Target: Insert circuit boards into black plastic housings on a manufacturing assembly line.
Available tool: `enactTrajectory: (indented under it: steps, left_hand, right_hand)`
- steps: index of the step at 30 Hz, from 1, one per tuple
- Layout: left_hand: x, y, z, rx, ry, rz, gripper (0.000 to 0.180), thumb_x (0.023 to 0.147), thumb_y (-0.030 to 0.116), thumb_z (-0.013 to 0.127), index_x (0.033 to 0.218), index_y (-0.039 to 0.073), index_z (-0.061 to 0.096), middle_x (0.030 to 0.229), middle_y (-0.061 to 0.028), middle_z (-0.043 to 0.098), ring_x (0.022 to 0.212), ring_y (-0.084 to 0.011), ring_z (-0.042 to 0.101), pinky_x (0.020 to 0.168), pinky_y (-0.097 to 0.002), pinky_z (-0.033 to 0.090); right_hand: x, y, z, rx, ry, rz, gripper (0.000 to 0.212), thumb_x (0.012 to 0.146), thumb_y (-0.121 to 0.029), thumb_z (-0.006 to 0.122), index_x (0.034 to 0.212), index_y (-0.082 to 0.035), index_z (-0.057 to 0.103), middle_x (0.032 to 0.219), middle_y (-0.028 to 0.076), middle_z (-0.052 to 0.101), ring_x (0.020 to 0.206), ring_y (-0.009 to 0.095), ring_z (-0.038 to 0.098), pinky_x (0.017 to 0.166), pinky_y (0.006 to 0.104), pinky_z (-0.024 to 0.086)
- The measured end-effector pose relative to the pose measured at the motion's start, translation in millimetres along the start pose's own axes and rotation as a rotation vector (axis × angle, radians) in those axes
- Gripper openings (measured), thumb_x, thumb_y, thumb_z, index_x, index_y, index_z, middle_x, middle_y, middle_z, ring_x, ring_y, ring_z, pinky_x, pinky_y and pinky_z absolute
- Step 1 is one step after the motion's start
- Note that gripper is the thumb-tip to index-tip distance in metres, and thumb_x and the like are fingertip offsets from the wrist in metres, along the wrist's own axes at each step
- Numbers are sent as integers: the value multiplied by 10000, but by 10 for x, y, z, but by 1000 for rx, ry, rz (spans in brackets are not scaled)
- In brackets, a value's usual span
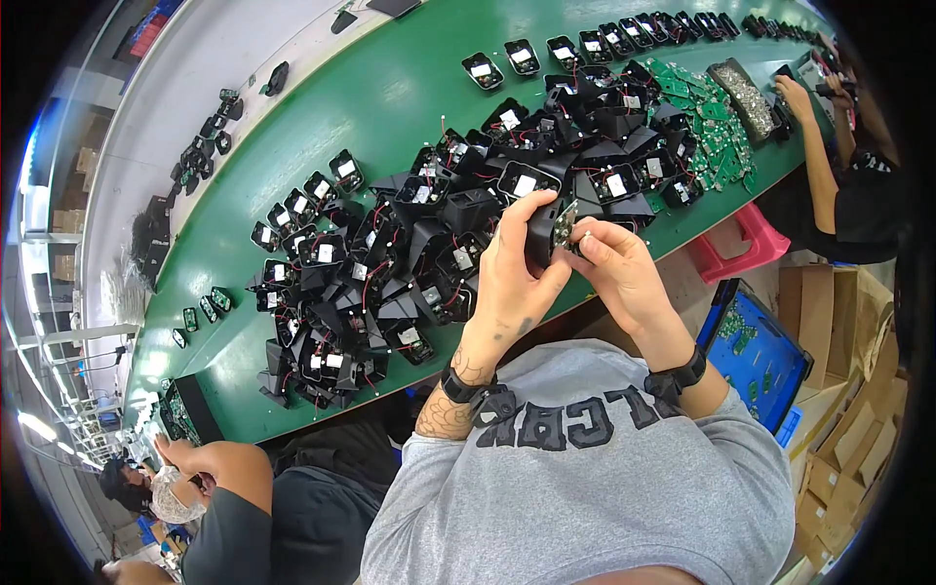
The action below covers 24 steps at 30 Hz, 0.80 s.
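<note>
In front of my chest, my left hand [509, 271] is wrapped round a black plastic housing [539, 234], its thumb below and its fingers over the top. A small green circuit board [565, 224] stands at the housing's open side, tilted. My right hand [622, 273] pinches at the board's near edge with thumb and forefinger; the exact contact is partly hidden by the fingertips. Just beyond my hands lies a large heap of black housings [429, 239], with red wires and white labels showing inside many of them.
Loose green circuit boards [717, 146] are piled at the right, beside a tray of small metal parts [743, 97]. Rows of housings [522, 57] line the green table [292, 127]. A pink stool [746, 244], a blue tray [756, 356] and cardboard boxes [848, 439] stand at right. Co-workers sit on both sides.
</note>
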<state>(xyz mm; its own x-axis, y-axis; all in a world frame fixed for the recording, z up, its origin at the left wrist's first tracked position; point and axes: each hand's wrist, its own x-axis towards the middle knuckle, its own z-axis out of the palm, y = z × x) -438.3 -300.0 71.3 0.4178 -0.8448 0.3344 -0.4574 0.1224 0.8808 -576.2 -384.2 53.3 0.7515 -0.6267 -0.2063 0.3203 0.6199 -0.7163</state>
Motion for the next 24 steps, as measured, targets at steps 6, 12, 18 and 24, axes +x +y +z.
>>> enactTrajectory:
  steps: [6, 12, 18, 24]
  left_hand:
    - [1, 12, -38, 11, -19, -1, 568, 769, -29, 636, 1287, 85, 432, 918, -28, 612, 712, -55, 562, 586, -195, 458]
    - [53, 123, -67, 36, -88, 26, 568, 732, -22, 642, 1261, 88, 468, 907, -31, 603, 671, -62, 546, 564, -210, 446]
    - [86, 157, -134, 58, -173, 111, 569, 691, -31, 636, 1231, 89, 501, 920, -38, 592, 620, -93, 532, 542, -227, 434]
    - [121, 145, -166, 62, -212, 191, 575, 694, -14, 643, 1239, 88, 491, 1006, -81, 614, 667, -162, 599, 558, -266, 468]
  right_hand:
    - [80, -147, -45, -370, -84, -186, 88, 850, -59, 673, 904, 7, 692, 1140, 17, 521, 926, 104, 568, 866, 236, 435]
    - [75, -377, -18, -869, -155, -240, 111, 736, -84, 741, 788, 4, 698, 1210, 76, 538, 1209, 236, 454, 1028, 373, 320]
    - [115, -543, 28, -1140, -245, -280, 148, 695, -183, 761, 774, -64, 722, 1144, 56, 576, 1296, 331, 375, 1083, 452, 248]
    - [139, -575, 14, -982, -296, -132, 144, 730, -162, 748, 807, -42, 728, 1103, 77, 580, 1062, 224, 511, 945, 360, 361]
